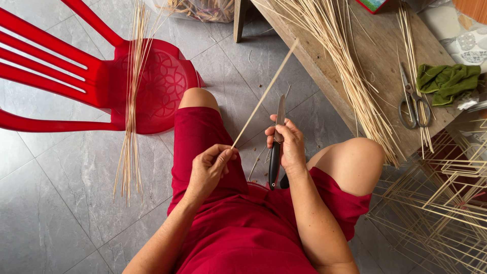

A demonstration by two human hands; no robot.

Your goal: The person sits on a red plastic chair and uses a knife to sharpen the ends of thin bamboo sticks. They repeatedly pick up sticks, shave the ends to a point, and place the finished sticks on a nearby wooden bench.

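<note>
Leftmost, thin sticks (131,116) draped across a red plastic chair (152,86). Then left hand (209,170) pinched shut on a bamboo strip (265,93) slanting up over the lap, right hand (288,144) clamped around a black-handled knife (276,144); scissors (412,101) on the wooden bench (385,56).

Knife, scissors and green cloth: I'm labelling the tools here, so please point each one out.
knife (275,157), head view, on the black handle below the right hand.
scissors (407,86), head view, on the blades above the handle loops.
green cloth (447,81), head view, on the crumpled middle.
</note>
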